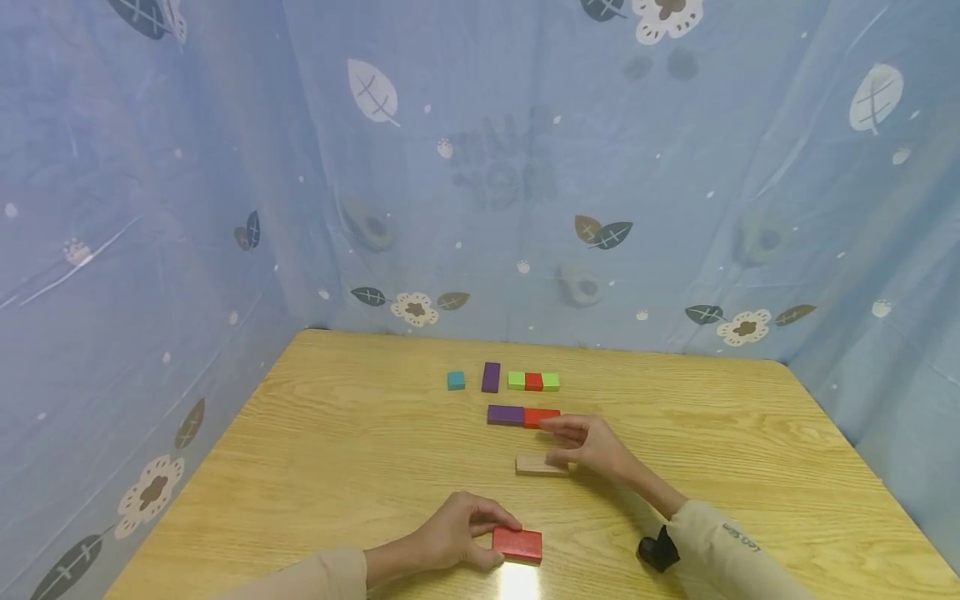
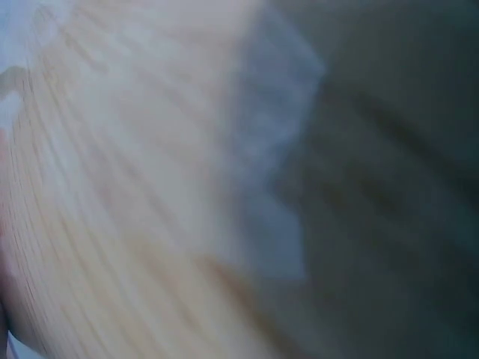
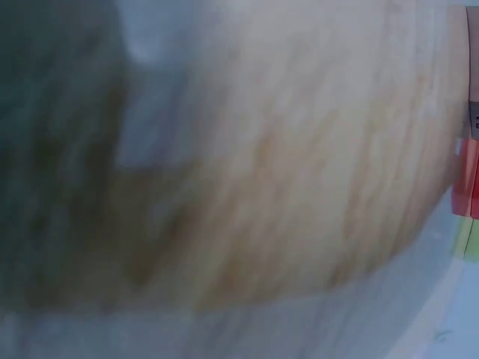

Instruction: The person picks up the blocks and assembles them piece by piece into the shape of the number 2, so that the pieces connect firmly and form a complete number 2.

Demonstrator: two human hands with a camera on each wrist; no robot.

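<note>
one red block; lettered sleeve

A glossy red block is lying flat. Beyond it, a slim, tan block is stretching left to right.

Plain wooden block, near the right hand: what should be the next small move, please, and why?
Perhaps the right hand should close gently on the plain wooden block: its thumb appears over the block's right end, while its fingers stand apart from the thumb, not around the block.
</note>
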